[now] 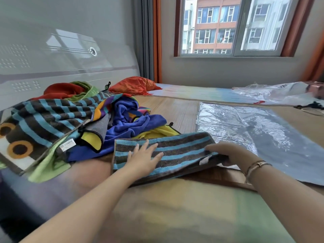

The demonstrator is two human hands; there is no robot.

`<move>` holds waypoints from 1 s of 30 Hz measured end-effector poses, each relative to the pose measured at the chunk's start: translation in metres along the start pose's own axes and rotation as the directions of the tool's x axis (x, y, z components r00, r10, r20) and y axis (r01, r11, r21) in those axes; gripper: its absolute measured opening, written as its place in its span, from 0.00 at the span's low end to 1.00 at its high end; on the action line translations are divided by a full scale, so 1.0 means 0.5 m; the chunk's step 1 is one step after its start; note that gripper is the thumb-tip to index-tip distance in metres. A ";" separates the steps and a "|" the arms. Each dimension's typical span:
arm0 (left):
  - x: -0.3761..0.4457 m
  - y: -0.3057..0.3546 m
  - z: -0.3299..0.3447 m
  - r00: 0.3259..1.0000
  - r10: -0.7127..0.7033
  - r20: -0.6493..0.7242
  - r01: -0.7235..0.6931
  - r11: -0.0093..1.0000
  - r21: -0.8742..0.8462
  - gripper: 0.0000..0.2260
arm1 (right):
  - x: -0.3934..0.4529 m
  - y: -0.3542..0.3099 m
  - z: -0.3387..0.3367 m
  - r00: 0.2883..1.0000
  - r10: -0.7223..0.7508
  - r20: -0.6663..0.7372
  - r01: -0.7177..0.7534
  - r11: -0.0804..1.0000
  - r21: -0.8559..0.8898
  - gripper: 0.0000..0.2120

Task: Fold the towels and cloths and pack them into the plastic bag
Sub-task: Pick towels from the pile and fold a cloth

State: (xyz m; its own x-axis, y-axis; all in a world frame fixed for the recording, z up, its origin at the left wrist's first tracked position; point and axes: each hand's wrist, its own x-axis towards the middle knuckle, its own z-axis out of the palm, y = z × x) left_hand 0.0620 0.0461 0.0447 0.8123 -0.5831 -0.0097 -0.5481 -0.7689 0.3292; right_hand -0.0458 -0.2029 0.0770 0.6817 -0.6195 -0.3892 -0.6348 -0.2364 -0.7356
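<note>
Low at centre frame, a striped towel (164, 153) lies half-folded on the bed (184, 109); left hand (143, 157) presses it flat, right hand (226, 152) grips its edge. Unfolded towels (73, 118) heap at left. Right, the plastic bag (259, 132) looks unfilled.

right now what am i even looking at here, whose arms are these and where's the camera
There is no machine here. One camera worn on a person's head looks forward and down at their own bare arms. The left hand lies flat on a folded striped towel, and the right hand grips the towel's right end. Left of it is a heap of unfolded towels and cloths. To the right a clear plastic bag lies flat on the bed's woven mat. A window is behind.
</note>
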 end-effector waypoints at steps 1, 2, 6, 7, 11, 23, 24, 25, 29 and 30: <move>0.004 0.011 0.011 0.999 0.002 0.039 -0.002 1.000 -0.002 0.27 | -0.002 -0.002 -0.002 0.999 0.019 0.047 -0.023 0.997 0.080 0.09; 0.008 0.022 0.020 0.998 0.009 0.064 -0.009 1.000 0.006 0.27 | -0.007 -0.004 -0.007 0.995 0.026 0.097 -0.043 0.984 0.172 0.09; 0.014 0.072 0.041 0.986 0.092 0.140 -0.092 0.996 -0.002 0.29 | -0.034 -0.005 -0.061 0.987 -0.090 0.134 0.017 0.884 0.468 0.07; 0.012 0.088 0.044 0.977 0.131 0.168 -0.130 0.991 -0.018 0.29 | -0.043 -0.009 -0.076 0.983 -0.132 0.127 0.042 0.837 0.545 0.05; 0.012 0.115 0.037 0.971 0.188 0.145 -0.164 0.973 -0.164 0.24 | -0.083 -0.059 -0.086 0.957 -0.272 0.096 0.158 0.771 0.617 0.06; -0.015 -0.085 -0.059 0.863 -0.454 0.219 0.370 0.274 -0.888 0.17 | -0.172 -0.190 0.288 0.803 -0.451 0.391 0.596 0.636 -0.491 0.25; -0.020 -0.083 -0.055 0.861 -0.435 0.263 0.384 0.217 -0.897 0.18 | -0.170 -0.181 0.305 0.801 -0.428 0.419 0.597 0.627 -0.501 0.30; -0.022 -0.082 -0.051 0.867 -0.411 0.281 0.378 0.177 -0.909 0.18 | -0.167 -0.174 0.314 0.802 -0.400 0.443 0.592 0.629 -0.503 0.36; -0.004 -0.083 -0.034 0.874 -0.403 0.271 0.376 0.207 -0.903 0.33 | -0.151 -0.164 0.291 0.802 -0.420 0.424 0.561 0.774 -0.294 0.33; -0.003 -0.076 -0.034 0.877 -0.396 0.273 0.371 0.198 -0.907 0.30 | -0.142 -0.161 0.280 0.804 -0.467 0.367 0.565 0.794 -0.227 0.31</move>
State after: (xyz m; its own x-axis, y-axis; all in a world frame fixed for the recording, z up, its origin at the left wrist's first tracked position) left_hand 0.0850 0.0807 0.0482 0.8749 -0.2784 -0.3963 0.3742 -0.1309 0.9181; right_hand 0.0077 -0.0354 0.0860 0.9785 -0.1132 -0.1727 -0.2014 -0.7070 -0.6779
